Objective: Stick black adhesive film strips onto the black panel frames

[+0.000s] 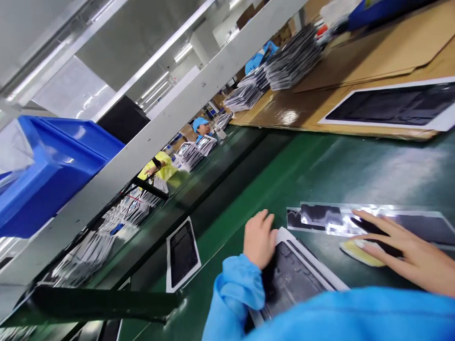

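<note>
My left hand (258, 238), in a blue sleeve, rests on the far end of a flat black panel with a white border (298, 271) that lies on the green table. Its fingers curl loosely over the panel's edge. My right hand (402, 251) lies open with fingers stretched out flat. Under its fingertips are a small yellowish pad (359, 251) and a thin dark stick-like object (371, 231). Just beyond my right hand a long glossy strip (363, 219) lies on the table.
A green conveyor belt (220, 190) carries another black panel (182, 252). Stacks of printed cards (293, 59) sit on cardboard sheets (376, 56) beside a large panel (397, 107). A blue bin (59, 171) rests on a metal rack. Other workers (160, 165) stand along the line.
</note>
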Motion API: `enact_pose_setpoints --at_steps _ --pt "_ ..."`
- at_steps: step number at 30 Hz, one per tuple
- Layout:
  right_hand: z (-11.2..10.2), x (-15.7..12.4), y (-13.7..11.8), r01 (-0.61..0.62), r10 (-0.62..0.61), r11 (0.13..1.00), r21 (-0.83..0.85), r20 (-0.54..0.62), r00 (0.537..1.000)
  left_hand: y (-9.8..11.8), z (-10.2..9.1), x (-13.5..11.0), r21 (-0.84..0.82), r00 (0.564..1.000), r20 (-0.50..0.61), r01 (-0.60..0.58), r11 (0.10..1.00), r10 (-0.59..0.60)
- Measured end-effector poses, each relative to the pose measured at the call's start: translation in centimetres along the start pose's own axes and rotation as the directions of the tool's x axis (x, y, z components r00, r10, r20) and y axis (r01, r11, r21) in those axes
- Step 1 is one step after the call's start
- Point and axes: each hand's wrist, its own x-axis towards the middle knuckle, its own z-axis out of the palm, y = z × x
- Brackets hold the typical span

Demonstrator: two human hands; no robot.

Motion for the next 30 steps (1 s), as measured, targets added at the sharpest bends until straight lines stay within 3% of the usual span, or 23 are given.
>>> enact_pose_setpoints --at_steps 1,3,6,12,17,22,30 --pt "-0.9 0.4 -1.6 -0.001 0.001 1.0 0.003 0.023 1.0 2.4 0.6 0.9 -0.043 0.995 0.06 -0.078 0.996 0.081" --pt "-2.4 0.9 -3.7 -0.021 0.019 1.0 0.018 0.064 0.998 5.9 1.5 2.4 -0.086 0.979 0.154 -0.124 0.989 0.136" --pt "-3.7 1.1 -4.5 -0.034 0.03 0.999 0.04 0.099 0.995 8.3 2.0 3.8 -0.081 0.969 0.227 -0.084 0.993 0.101" --pt "-4.1 2.6 -3.9 0.052 -0.058 0.998 0.039 0.187 0.981 9.4 2.1 4.0 -0.071 0.973 0.229 -0.027 0.997 0.043" --pt "-4.5 4.2 -3.9 0.111 -0.131 0.99 0.088 0.269 0.954 10.7 2.5 4.3 -0.109 0.983 0.168 -0.061 0.992 0.079" --pt "-4.5 3.8 -3.4 0.082 -0.1 0.993 0.08 0.261 0.96 11.3 3.4 4.4 -0.068 0.982 0.19 0.028 0.997 -0.015" --pt "-4.5 4.9 -6.6 0.124 -0.18 0.978 0.169 0.375 0.909 12.4 2.6 5.1 -0.221 0.982 0.186 0.002 0.975 0.041"
